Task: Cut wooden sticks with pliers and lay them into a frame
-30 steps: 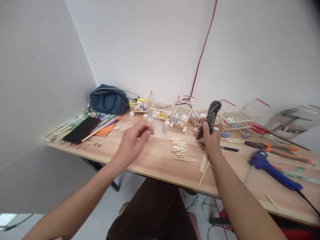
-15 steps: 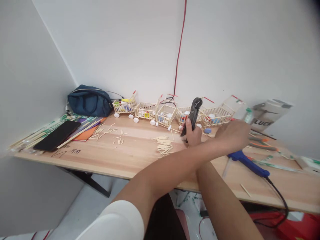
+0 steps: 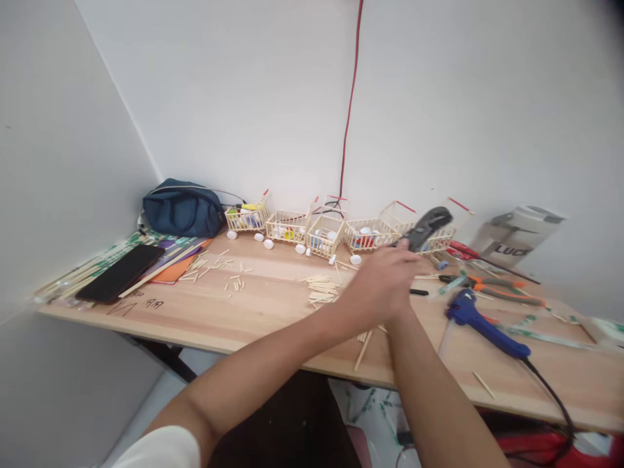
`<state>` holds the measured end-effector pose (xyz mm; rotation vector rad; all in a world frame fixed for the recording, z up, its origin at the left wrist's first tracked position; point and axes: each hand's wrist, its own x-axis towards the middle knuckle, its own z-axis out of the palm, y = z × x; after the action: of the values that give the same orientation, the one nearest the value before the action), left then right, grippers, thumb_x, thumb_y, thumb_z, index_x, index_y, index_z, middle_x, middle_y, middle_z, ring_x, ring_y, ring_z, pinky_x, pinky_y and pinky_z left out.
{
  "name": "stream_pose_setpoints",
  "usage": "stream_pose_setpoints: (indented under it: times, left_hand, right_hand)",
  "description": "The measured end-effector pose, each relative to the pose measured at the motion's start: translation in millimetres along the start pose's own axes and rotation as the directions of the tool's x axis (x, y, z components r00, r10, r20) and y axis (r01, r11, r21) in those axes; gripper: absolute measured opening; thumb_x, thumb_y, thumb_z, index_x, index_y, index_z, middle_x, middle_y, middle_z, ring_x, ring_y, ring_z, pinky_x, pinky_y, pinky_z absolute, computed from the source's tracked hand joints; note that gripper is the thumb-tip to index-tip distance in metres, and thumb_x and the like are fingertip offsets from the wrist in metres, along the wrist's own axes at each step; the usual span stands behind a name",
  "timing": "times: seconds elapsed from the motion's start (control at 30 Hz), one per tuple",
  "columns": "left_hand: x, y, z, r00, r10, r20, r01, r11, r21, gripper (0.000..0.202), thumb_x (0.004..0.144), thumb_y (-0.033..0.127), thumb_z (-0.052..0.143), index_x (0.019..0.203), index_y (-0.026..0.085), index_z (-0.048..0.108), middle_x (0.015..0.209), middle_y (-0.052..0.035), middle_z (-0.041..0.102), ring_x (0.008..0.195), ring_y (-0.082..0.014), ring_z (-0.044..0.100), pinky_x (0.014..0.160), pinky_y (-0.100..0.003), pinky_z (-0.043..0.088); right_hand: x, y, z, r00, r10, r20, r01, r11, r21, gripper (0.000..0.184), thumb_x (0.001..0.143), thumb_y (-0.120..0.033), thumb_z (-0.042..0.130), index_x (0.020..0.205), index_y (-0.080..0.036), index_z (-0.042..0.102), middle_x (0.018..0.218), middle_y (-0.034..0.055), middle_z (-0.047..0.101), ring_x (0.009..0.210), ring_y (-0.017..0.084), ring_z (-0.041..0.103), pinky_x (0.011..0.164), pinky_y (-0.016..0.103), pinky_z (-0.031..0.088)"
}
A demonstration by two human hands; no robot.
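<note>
My left hand reaches across my body to the right and lies over my right hand, smeared by motion, so its fingers cannot be read. My right hand is almost wholly hidden beneath it; only the wrist shows. A black plier-like tool sticks up and to the right from under the hands, held by my right hand. Both hands hover over the wooden table, just in front of a row of small stick-built carts. A pile of short wooden sticks lies to the left of the hands.
A blue glue gun with a black cord lies to the right, beside orange-handled pliers and a grey box. At the far left are a blue bag, a black phone and papers. A red cable hangs down the wall.
My left hand drew back from the far right to lie over my right hand. The black tool tipped from upright to leaning right.
</note>
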<state>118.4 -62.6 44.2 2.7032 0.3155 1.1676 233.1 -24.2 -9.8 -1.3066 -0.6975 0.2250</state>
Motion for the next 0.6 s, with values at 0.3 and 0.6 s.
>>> stream_pose_setpoints:
  times: [0.3,0.6]
  left_hand:
    - [-195,-112,-194.2,0.73,-0.505,-0.462,0.679,0.614,0.403,0.032,0.084,0.023,0.043,0.106,0.016,0.066,0.113,-0.0104,0.069,0.109,-0.0258,0.059,0.1,-0.044,0.042]
    - [-265,-129,-231.7,0.6,-0.538,-0.593,0.79,0.283,0.543,0.037,0.081,0.021,0.037,0.106,0.016,0.064,0.114,-0.011,0.067,0.108,-0.0243,0.057,0.098,-0.038,0.04]
  right_hand:
    - [18,-5,-9,0.983,0.034,-0.181,0.038,0.923,0.382,0.051,0.084,-0.069,0.034,0.072,-0.022,0.05,0.069,0.003,0.054,0.057,0.015,0.055,0.053,0.03,0.054]
    - [34,6,-25,0.947,0.027,-0.32,0.03,0.985,0.171,0.057,0.082,-0.073,0.015,0.085,-0.024,0.044,0.091,0.0093,0.061,0.079,0.023,0.065,0.057,0.036,0.054]
